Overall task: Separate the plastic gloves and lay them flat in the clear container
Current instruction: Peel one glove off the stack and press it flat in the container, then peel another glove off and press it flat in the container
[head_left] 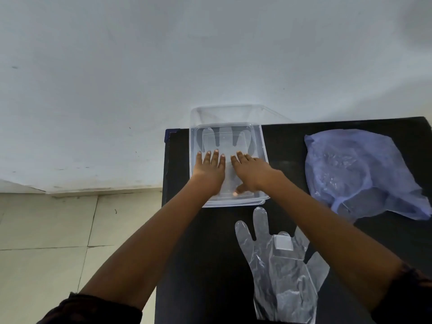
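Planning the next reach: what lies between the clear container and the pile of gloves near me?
Head view: only a short strip of bare black table separates the clear container from the pile of gloves. The right forearm crosses above its right side.

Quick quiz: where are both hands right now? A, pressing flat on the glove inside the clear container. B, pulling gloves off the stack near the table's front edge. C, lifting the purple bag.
A: the left hand and right hand lie with straight fingers on the glove in the clear container.
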